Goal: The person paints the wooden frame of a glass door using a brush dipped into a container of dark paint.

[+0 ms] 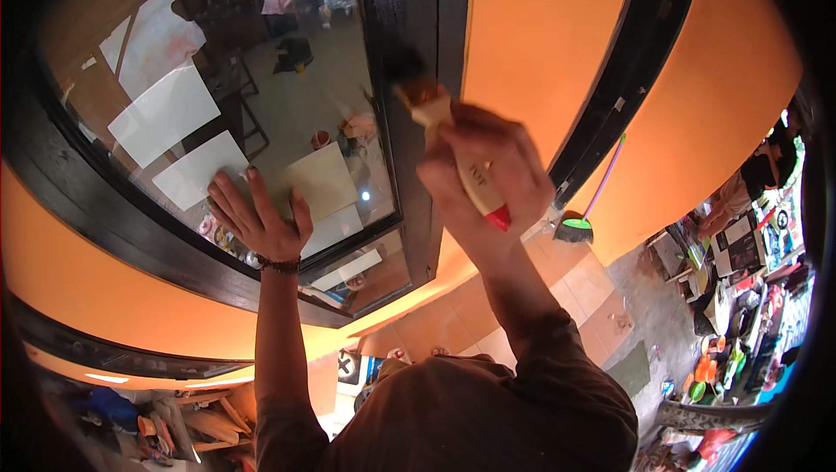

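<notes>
My right hand point(488, 171) is closed around a paintbrush point(479, 185) with a pale wooden handle and a red end. Its dark bristles, blurred, are at the dark window frame point(416, 2); whether they touch it I cannot tell. My left hand point(261, 219) lies with fingers spread against the window glass point(287, 115), a dark bracelet on its wrist. Beside those fingers shows a white sheet point(202, 170), with another white sheet point(165, 115) above it and a yellowish one point(324, 180) to the right. Which sheets are reflections is unclear.
Orange wall point(540, 37) surrounds the frame, with a second dark frame point(627, 71) to the right. A green-headed broom point(575, 228) leans below that. Wood pieces point(213, 424) lie at the lower left. Cluttered goods point(710, 367) and a tire point(710, 417) stand at the right.
</notes>
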Tool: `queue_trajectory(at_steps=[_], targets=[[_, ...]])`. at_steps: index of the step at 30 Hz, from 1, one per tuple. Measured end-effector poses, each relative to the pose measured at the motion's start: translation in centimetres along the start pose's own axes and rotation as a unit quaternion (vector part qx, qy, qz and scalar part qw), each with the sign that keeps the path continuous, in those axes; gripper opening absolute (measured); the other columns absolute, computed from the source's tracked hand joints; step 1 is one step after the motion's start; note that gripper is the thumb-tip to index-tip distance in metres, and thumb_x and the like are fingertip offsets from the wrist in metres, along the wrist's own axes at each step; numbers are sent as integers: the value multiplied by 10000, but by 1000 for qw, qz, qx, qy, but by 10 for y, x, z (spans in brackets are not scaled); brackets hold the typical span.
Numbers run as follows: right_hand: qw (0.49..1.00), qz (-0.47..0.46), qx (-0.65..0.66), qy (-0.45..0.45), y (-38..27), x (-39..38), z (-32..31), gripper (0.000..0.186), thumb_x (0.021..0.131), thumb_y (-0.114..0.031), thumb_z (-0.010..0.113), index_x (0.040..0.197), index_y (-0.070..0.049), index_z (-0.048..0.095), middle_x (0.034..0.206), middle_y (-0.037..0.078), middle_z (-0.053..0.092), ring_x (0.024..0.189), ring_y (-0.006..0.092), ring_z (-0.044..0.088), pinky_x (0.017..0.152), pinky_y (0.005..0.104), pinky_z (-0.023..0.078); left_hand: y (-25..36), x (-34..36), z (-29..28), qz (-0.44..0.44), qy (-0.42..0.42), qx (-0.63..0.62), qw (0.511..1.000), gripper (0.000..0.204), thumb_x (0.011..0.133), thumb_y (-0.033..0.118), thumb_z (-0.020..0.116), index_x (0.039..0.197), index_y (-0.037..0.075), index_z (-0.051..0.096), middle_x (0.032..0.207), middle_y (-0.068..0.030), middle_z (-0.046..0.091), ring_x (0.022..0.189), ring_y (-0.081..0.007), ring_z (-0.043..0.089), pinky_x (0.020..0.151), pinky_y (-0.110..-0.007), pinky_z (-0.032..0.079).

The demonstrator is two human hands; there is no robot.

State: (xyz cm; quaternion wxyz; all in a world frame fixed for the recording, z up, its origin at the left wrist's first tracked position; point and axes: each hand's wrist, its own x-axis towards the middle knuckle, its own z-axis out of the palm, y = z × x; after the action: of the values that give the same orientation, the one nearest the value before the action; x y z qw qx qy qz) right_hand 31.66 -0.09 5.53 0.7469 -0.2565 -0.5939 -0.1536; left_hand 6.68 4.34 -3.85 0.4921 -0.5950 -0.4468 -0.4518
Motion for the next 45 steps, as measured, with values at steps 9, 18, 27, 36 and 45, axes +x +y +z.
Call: queue_trajectory(at_steps=[9, 18, 27, 36, 45], targets=[[999, 16, -4, -36, 4, 14, -7, 247, 634, 36, 733, 855, -19, 636, 833, 108, 631, 690, 206, 646, 601, 285, 522, 1, 1, -2, 2, -9, 18, 1000, 595, 916, 398, 480, 1353, -5, 443, 1456, -294, 294, 1345, -474, 287, 1076, -597, 222], [998, 23, 6, -52, 29, 3, -10, 209, 666, -16, 747, 848, -45, 650, 852, 89, 648, 729, 225, 657, 623, 301, 527, 2, 2, -2, -2, -5, 19, 1000, 589, 910, 380, 484, 1357, -1, 440, 1461, -287, 287, 1340, -473, 295, 1077, -600, 223], [999, 2, 34, -16, 48, -1, -3, 214, 671, 16, 736, 863, -31, 654, 953, 135, 640, 770, 221, 666, 666, 297, 538, 1, 3, 0, 8, 5, 8, 1000, 590, 915, 395, 460, 1357, 5, 448, 1463, -289, 292, 1349, -477, 279, 1076, -598, 223], [999, -2, 34, -16, 45, -22, -7, 233, 651, 41, 736, 853, -22, 638, 915, 140, 621, 811, 243, 667, 672, 289, 528, 1, 4, 0, 12, 10, 13, 1000, 591, 910, 401, 470, 1343, -1, 462, 1466, -293, 284, 1349, -478, 279, 1077, -593, 218], [999, 8, 38, -18, 31, -12, -19, 233, 665, 20, 748, 863, -34, 637, 936, 128, 633, 795, 228, 670, 647, 301, 537, 0, 2, -4, 4, 4, 23, 1000, 598, 916, 416, 460, 1345, -2, 462, 1465, -293, 286, 1353, -473, 276, 1086, -577, 208]])
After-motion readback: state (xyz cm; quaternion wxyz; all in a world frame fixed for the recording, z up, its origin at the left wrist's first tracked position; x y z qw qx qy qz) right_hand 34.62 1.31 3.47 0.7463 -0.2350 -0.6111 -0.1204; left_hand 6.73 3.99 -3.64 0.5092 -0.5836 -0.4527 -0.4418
